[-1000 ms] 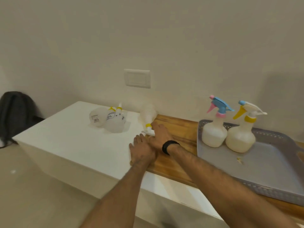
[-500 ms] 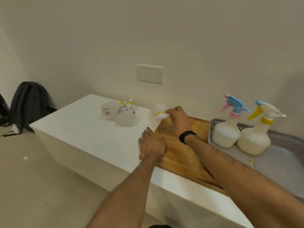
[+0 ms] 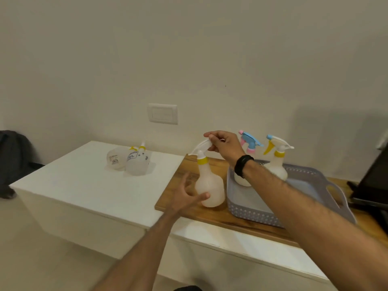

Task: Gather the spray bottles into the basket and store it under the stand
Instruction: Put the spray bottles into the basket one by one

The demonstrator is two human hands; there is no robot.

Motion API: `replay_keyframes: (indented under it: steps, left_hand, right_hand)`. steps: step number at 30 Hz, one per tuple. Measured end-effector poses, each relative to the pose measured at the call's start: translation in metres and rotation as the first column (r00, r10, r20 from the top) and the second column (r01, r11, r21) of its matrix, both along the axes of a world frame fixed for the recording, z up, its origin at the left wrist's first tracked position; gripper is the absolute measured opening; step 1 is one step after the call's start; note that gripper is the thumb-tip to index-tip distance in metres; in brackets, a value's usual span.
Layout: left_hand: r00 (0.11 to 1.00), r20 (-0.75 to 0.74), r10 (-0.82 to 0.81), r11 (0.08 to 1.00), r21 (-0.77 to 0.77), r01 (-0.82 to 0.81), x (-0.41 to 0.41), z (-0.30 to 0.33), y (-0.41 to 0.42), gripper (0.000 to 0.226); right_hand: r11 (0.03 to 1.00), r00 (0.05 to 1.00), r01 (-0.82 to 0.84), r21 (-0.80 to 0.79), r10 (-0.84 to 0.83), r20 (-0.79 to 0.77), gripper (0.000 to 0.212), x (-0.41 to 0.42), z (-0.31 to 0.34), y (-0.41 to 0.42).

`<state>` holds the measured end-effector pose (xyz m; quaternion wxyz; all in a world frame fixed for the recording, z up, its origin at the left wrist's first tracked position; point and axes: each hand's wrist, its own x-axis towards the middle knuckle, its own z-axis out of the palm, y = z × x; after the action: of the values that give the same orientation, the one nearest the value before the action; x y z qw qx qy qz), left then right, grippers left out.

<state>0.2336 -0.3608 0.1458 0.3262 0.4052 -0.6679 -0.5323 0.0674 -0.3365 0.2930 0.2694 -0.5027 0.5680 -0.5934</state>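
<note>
My right hand (image 3: pixel 223 146) grips the white trigger head of a translucent spray bottle (image 3: pixel 210 184) with a yellow collar, holding it upright over the wooden board (image 3: pixel 174 185). My left hand (image 3: pixel 186 196) cups the bottle's lower left side, thumb against its base. Just to the right lies the grey perforated basket (image 3: pixel 258 215). Inside it stand a bottle with a blue and pink trigger (image 3: pixel 249 143) and a bottle with a white and yellow trigger (image 3: pixel 277 162). Two more translucent bottles (image 3: pixel 131 159) lie on their sides on the white stand (image 3: pixel 84 185).
A wall plate (image 3: pixel 162 113) is on the wall behind. A dark backpack (image 3: pixel 12 156) leans on the floor at far left. A black object (image 3: pixel 371 185) sits at the right edge beyond the basket.
My right hand has lifted the fallen bottle by its trigger, turned it upright and carried it right toward the basket. My left hand left the stand top and came against the bottle's body.
</note>
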Motion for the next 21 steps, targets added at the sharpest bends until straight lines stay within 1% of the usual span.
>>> replay_keyframes:
  steps: [2, 4, 6, 7, 9, 10, 11, 12, 13, 14, 15, 16, 17, 18, 19, 21]
  left_hand:
    - [0.991, -0.101, -0.091, 0.991, 0.092, 0.101, -0.005, 0.011, 0.008, 0.105]
    - [0.98, -0.157, -0.123, 0.985, 0.104, 0.14, -0.008, 0.027, 0.014, 0.089]
    - [0.985, -0.156, -0.08, 0.996, 0.022, 0.084, -0.01, 0.046, 0.021, 0.089]
    - [0.991, -0.135, -0.024, 0.999, -0.047, 0.018, -0.013, 0.055, 0.024, 0.09]
    - [0.985, -0.123, 0.119, 0.975, -0.171, -0.139, -0.022, 0.071, 0.029, 0.088]
    - [0.974, -0.128, 0.188, 0.955, -0.208, -0.212, -0.029, 0.079, 0.031, 0.087]
    - [0.958, -0.129, 0.255, 0.931, -0.233, -0.279, -0.036, 0.086, 0.034, 0.088]
    - [0.941, -0.125, 0.314, 0.906, -0.256, -0.336, -0.045, 0.092, 0.036, 0.09]
    - [0.928, -0.114, 0.354, 0.88, -0.296, -0.372, -0.055, 0.097, 0.039, 0.092]
    - [0.924, -0.101, 0.369, 0.854, -0.357, -0.379, -0.065, 0.099, 0.043, 0.092]
    - [0.931, -0.088, 0.354, 0.833, -0.423, -0.357, -0.075, 0.099, 0.049, 0.092]
    - [0.946, -0.075, 0.316, 0.829, -0.463, -0.313, -0.083, 0.098, 0.055, 0.094]
    - [0.965, -0.061, 0.255, 0.847, -0.467, -0.254, -0.09, 0.096, 0.06, 0.1]
    - [0.983, -0.051, 0.174, 0.881, -0.437, -0.179, -0.094, 0.094, 0.063, 0.107]
    - [0.995, -0.054, 0.078, 0.918, -0.385, -0.093, -0.095, 0.092, 0.065, 0.111]
    - [0.988, -0.095, -0.124, 0.966, -0.241, 0.099, -0.095, 0.09, 0.067, 0.106]
  right_hand:
    - [0.995, 0.985, -0.102, -0.01, 0.103, 0.136, 0.019, -0.003, 0.002, 0.013]
    - [0.987, 0.956, -0.144, -0.065, 0.156, 0.25, 0.018, -0.008, 0.007, 0.024]
    - [0.989, 0.935, -0.076, -0.128, 0.115, 0.336, 0.02, -0.014, 0.012, 0.029]
    - [0.99, 0.934, 0.0, -0.14, 0.05, 0.354, 0.023, -0.016, 0.015, 0.03]
    - [0.98, 0.941, 0.172, -0.095, -0.135, 0.31, 0.04, -0.019, 0.015, 0.033]
    - [0.977, 0.948, 0.207, -0.056, -0.186, 0.259, 0.053, -0.018, 0.014, 0.035]
    - [0.983, 0.963, 0.184, -0.009, -0.179, 0.203, 0.067, -0.016, 0.011, 0.039]
    - [0.99, 0.981, 0.128, 0.052, -0.134, 0.142, 0.078, -0.013, 0.007, 0.043]
    - [0.991, 0.994, 0.07, 0.111, -0.079, 0.071, 0.084, -0.008, 0.002, 0.048]
    - [0.989, 0.999, 0.042, 0.143, -0.041, -0.007, 0.081, -0.005, -0.003, 0.051]
    - [0.989, 0.995, 0.063, 0.136, -0.052, -0.085, 0.071, -0.006, -0.008, 0.053]
    - [0.988, 0.987, 0.115, 0.1, -0.102, -0.127, 0.058, -0.01, -0.009, 0.055]
    - [0.984, 0.98, 0.165, 0.061, -0.157, -0.12, 0.045, -0.018, -0.007, 0.059]
    - [0.982, 0.981, 0.183, 0.04, -0.181, -0.065, 0.036, -0.029, -0.004, 0.065]
    - [0.988, 0.988, 0.152, 0.026, -0.153, 0.028, 0.031, -0.042, 0.0, 0.073]
    - [0.999, 0.97, -0.013, -0.042, 0.023, 0.241, 0.027, -0.069, 0.005, 0.092]
